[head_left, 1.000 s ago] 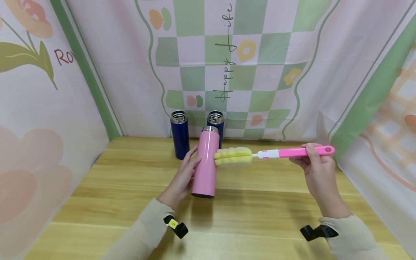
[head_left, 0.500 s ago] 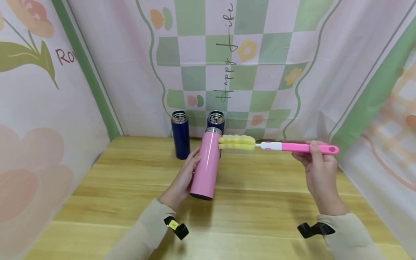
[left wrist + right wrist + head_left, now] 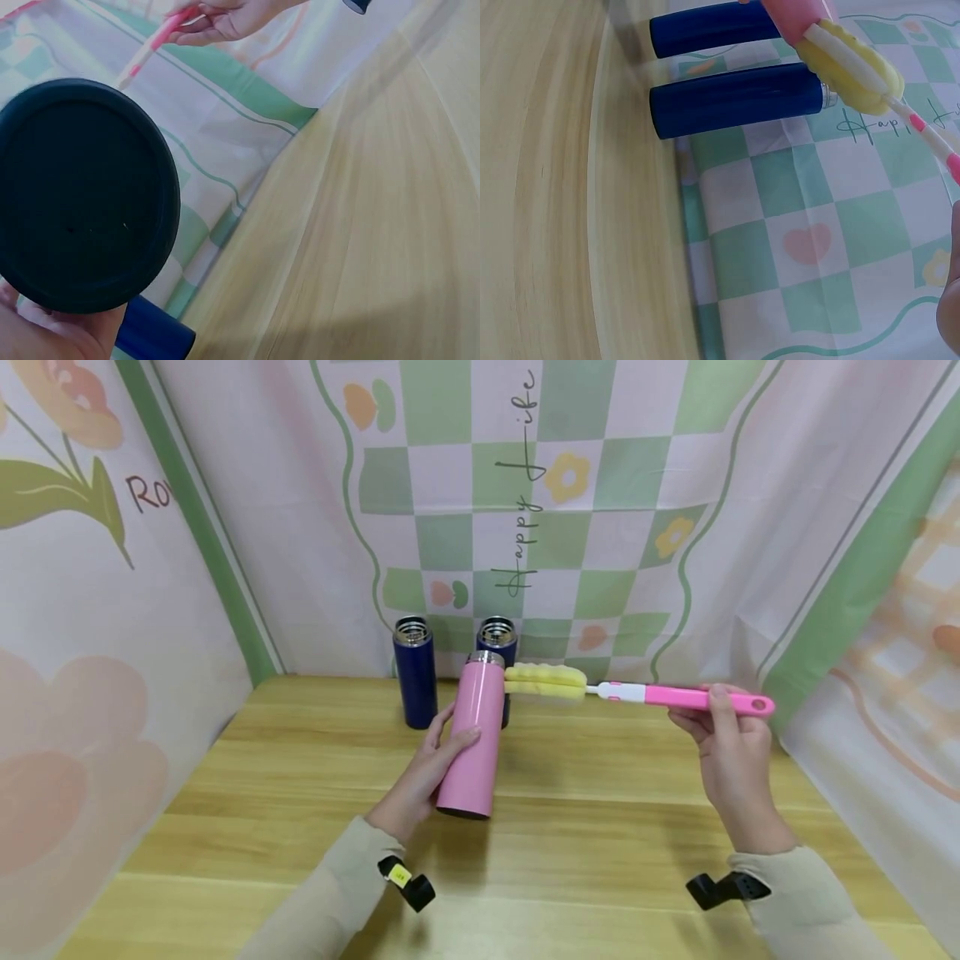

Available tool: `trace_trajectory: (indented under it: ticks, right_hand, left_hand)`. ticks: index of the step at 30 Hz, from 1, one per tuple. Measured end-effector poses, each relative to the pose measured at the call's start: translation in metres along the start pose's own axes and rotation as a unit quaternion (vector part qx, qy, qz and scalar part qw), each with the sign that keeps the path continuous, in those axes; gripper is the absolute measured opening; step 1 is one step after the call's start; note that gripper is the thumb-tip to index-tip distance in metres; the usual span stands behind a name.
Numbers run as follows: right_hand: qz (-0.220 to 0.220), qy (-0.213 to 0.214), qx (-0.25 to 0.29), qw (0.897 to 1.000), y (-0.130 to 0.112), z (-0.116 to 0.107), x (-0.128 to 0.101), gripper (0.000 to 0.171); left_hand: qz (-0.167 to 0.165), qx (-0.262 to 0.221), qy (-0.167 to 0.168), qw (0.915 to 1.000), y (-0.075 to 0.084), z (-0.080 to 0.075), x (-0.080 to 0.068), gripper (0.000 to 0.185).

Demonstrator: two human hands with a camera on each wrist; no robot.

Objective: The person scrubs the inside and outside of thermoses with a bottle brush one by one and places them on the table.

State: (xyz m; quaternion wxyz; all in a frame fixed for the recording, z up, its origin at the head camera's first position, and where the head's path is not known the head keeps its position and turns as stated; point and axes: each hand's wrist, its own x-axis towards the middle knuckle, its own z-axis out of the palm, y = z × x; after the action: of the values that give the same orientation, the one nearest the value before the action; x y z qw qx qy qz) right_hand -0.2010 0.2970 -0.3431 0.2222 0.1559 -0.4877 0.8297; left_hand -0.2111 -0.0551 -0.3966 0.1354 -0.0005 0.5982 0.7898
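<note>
My left hand grips a pink bottle around its middle, thumb across the front. The bottle leans with its steel mouth up and away, and its dark base fills much of the left wrist view. My right hand pinches the pink handle of a bottle brush, held level. The brush's yellow sponge head lies against the pink bottle's side, just below the mouth. Behind stand two uncapped navy bottles, the left one in full view and the right one partly hidden by the pink bottle.
The wooden table runs back to a hanging cloth with green checks and lettering. Printed cloth also closes in the left and right sides. A wrist camera is strapped at each sleeve cuff.
The brush has risen along the pink bottle's side from mid-height to near the mouth. The left thumb has moved further over the bottle's front, and its base has shifted slightly left.
</note>
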Motion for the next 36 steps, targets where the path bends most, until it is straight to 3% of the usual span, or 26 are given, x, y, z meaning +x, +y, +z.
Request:
trace_trajectory:
  ticks: [17,27,36]
  right_hand:
    - [0.016,-0.07,0.048,0.996,0.001,-0.002,-0.002,0.021]
    - [0.029,-0.111,0.043,0.992,-0.002,-0.007,-0.005,0.024]
    - [0.054,-0.088,-0.008,0.995,-0.004,-0.008,-0.011,0.023]
  left_hand:
    - [0.0,-0.025,-0.006,0.9997,-0.002,-0.002,0.001,0.082]
    - [0.031,-0.034,0.014,0.9988,-0.004,-0.003,0.001,0.076]
    - [0.022,0.004,0.039,0.999,0.0,-0.005,0.0,0.068]
